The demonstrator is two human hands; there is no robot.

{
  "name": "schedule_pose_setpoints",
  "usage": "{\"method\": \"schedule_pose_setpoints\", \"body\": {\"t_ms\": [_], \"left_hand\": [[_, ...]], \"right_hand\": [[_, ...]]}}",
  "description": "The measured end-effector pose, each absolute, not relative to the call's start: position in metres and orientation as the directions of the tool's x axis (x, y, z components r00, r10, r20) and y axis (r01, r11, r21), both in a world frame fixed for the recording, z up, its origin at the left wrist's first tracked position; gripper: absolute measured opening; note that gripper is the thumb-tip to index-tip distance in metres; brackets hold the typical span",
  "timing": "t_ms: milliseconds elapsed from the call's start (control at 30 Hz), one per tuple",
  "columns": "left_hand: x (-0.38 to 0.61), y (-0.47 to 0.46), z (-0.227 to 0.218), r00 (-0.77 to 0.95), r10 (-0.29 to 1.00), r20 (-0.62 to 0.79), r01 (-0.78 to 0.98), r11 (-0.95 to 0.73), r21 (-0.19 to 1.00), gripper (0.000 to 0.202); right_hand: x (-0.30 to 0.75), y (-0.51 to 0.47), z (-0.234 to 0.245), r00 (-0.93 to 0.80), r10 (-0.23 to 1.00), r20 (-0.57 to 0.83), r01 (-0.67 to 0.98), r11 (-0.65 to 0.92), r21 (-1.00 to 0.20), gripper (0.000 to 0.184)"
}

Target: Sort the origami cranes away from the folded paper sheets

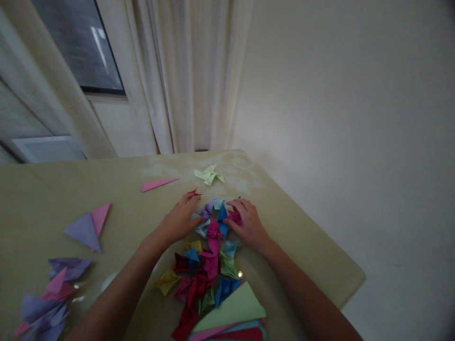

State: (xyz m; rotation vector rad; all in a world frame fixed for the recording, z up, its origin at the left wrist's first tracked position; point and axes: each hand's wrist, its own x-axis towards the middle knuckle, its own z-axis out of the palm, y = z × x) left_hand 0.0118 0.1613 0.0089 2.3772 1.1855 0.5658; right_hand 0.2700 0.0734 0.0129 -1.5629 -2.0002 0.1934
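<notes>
A heap of small folded paper figures [209, 258] in red, blue, pink, green and yellow lies on the beige table [42, 203] in front of me. My left hand [179, 220] rests at the heap's far left edge, fingers curled, with a red paper tip showing at its fingertips. My right hand [247, 222] sits at the heap's far right edge, its bent fingers pressing a magenta piece [234, 216]. Purple, light blue and blue folded pieces [213, 213] lie between the two hands.
A light green folded figure [209, 175] lies farther back, a pink triangle [156, 183] to its left. A purple and pink triangle pair [88, 227] and a purple pile [50, 298] sit at left. A stack of flat sheets [234, 317] lies near me. The table's right edge runs close by.
</notes>
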Motion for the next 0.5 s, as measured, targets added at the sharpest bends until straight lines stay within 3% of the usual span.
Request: {"method": "schedule_pose_setpoints", "body": {"t_ms": [167,267,367,500], "left_hand": [[0.002,0.164,0.018,0.59,0.788,0.175,0.578,-0.563,0.591,0.053],[-0.001,0.157,0.027,0.663,0.736,0.135,0.568,-0.612,0.55,0.065],[0.004,0.151,0.027,0.695,0.712,0.095,0.595,-0.644,0.481,0.087],[0.01,0.154,0.017,0.64,0.755,0.145,0.64,-0.628,0.442,0.071]], "right_hand": [[0.269,0.065,0.023,-0.265,0.903,0.34,0.796,0.403,-0.451,0.07],[0.264,0.063,0.021,-0.279,0.921,0.272,0.832,0.373,-0.41,0.082],[0.262,0.067,0.013,-0.16,0.949,0.272,0.889,0.259,-0.378,0.071],[0.268,0.074,0.01,0.005,0.934,0.357,0.893,0.157,-0.423,0.051]]}}
